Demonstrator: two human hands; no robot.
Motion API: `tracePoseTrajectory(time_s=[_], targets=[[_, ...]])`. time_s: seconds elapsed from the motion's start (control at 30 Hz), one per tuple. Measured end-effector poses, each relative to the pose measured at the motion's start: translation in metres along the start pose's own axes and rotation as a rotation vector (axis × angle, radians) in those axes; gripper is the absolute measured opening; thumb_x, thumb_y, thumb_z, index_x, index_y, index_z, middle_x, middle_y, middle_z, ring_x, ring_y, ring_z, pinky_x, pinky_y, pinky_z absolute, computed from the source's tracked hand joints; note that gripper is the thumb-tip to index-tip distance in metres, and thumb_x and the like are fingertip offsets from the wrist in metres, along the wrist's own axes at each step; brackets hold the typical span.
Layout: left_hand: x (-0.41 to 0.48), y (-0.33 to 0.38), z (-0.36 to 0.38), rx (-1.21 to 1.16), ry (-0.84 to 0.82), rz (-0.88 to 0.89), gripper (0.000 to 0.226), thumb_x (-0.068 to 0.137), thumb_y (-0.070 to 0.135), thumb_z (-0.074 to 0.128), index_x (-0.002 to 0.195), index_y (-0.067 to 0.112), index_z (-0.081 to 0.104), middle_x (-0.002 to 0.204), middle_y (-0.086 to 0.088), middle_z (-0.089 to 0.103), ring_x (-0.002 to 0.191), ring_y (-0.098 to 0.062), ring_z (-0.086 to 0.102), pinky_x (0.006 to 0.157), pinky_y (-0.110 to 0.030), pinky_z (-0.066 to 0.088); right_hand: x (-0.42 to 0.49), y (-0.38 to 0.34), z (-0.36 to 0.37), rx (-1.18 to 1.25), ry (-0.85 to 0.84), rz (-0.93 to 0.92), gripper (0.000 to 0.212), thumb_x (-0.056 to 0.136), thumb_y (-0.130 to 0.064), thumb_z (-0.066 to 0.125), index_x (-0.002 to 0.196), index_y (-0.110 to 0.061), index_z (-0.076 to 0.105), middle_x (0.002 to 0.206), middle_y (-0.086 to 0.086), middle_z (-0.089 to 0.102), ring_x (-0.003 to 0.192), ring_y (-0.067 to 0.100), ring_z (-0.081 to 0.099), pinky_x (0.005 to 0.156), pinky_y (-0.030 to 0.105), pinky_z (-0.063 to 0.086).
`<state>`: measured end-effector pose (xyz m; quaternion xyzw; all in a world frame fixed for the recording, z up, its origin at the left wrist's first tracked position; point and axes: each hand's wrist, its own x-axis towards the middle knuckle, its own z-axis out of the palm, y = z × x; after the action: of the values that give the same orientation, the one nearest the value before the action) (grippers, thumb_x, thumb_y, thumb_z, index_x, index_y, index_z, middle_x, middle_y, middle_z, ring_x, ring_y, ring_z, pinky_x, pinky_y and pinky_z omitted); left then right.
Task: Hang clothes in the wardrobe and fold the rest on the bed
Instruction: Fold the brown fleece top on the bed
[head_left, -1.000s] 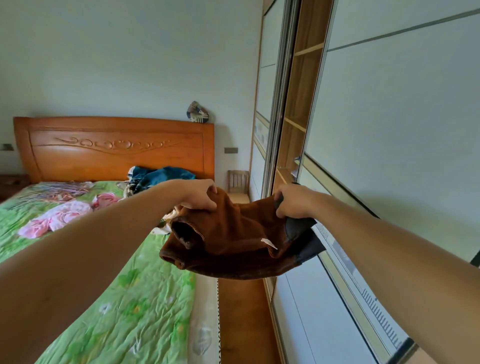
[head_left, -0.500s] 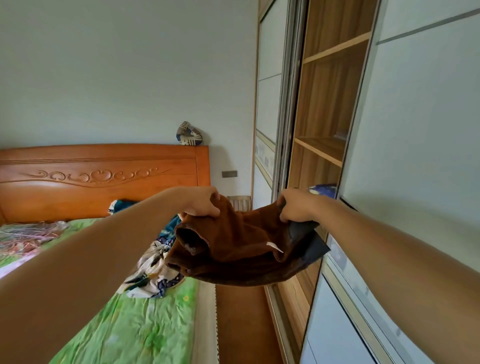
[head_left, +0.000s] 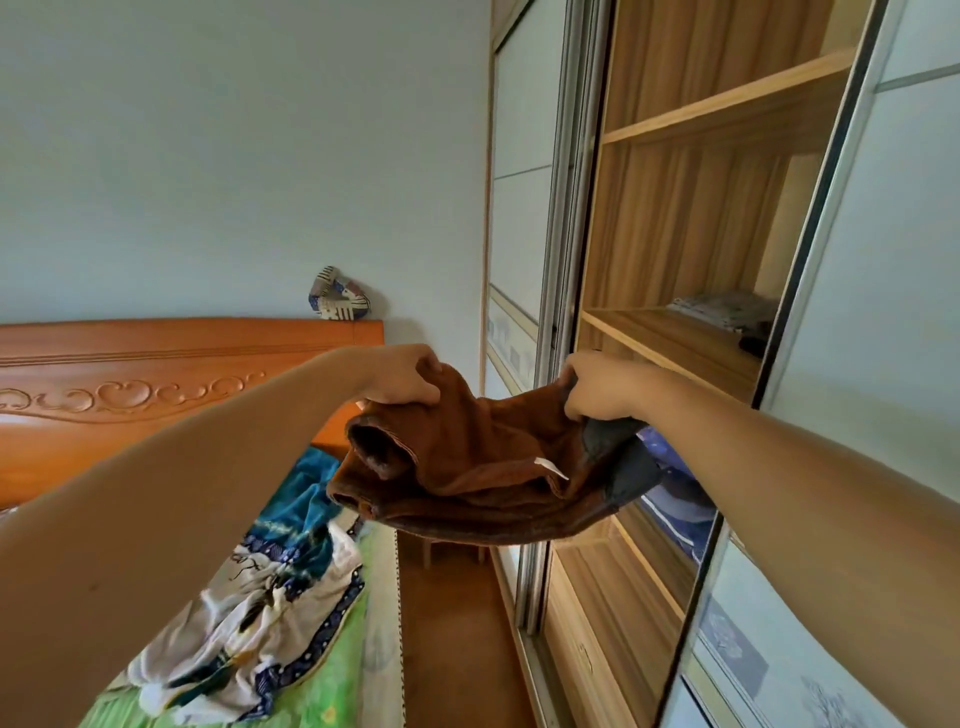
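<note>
Before open wardrobe (head_left: 685, 218), off bed's (head_left: 317, 706) side edge | brown fleece garment (head_left: 467, 467) bunched, held midair, neither hung nor folded | left hand (head_left: 405, 382), right hand (head_left: 597, 387): fingers clamped on its upper edge | patterned clothes (head_left: 249, 623) heaped unfolded on bed | judged early; most remains

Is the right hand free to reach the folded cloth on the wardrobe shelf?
Probably not yet: the right hand grips the brown garment with the left hand. The path looks free, though: the folded cloth lies on an open shelf, no door before it.
</note>
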<state>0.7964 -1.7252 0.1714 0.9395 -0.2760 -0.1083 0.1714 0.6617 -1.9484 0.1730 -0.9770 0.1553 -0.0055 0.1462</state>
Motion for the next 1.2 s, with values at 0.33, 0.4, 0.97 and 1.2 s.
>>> tracePoseTrajectory(time_s=[0.33, 0.4, 0.97, 1.2], targets=[[0.188, 0.044, -0.059, -0.056, 0.046, 0.243, 0.045, 0.086, 0.031, 0.065, 0.130, 0.035, 0.053, 0.123, -0.003, 0.059, 0.101, -0.024, 0.064, 0.091, -0.041, 0.057, 0.156, 0.041, -0.070, -0.084, 0.105, 0.194, 0.020, 0.081, -0.008, 0.067, 0.100, -0.003, 0.066, 0.096, 0.012, 0.062, 0.081, 0.025, 0.053, 0.062, 0.029, 0.040], [0.234, 0.056, -0.073, -0.109, 0.023, 0.313, 0.040, 0.088, 0.029, 0.064, 0.126, 0.036, 0.055, 0.116, -0.002, 0.060, 0.097, -0.023, 0.065, 0.084, -0.038, 0.059, 0.186, 0.057, -0.087, -0.081, 0.122, 0.257, 0.009, 0.077, -0.004, 0.065, 0.083, -0.007, 0.059, 0.079, 0.009, 0.051, 0.071, 0.024, 0.046, 0.053, 0.028, 0.033], [0.433, 0.229, -0.035, -0.163, -0.274, 0.740, 0.042, 0.100, 0.021, 0.053, 0.139, 0.033, 0.047, 0.124, -0.004, 0.059, 0.104, -0.023, 0.062, 0.088, -0.036, 0.054, 0.230, 0.212, -0.149, -0.159, 0.324, 0.787, 0.027, 0.081, -0.003, 0.056, 0.064, -0.012, 0.037, 0.071, 0.009, 0.042, 0.065, 0.025, 0.044, 0.048, 0.026, 0.027], [0.491, 0.283, -0.023, -0.112, -0.348, 0.827, 0.043, 0.104, 0.020, 0.041, 0.138, 0.048, 0.040, 0.134, -0.002, 0.048, 0.109, -0.026, 0.061, 0.095, -0.044, 0.056, 0.254, 0.267, -0.184, -0.267, 0.410, 0.886, 0.011, 0.093, -0.006, 0.052, 0.102, -0.011, 0.057, 0.107, 0.012, 0.057, 0.091, 0.029, 0.056, 0.075, 0.032, 0.050]])
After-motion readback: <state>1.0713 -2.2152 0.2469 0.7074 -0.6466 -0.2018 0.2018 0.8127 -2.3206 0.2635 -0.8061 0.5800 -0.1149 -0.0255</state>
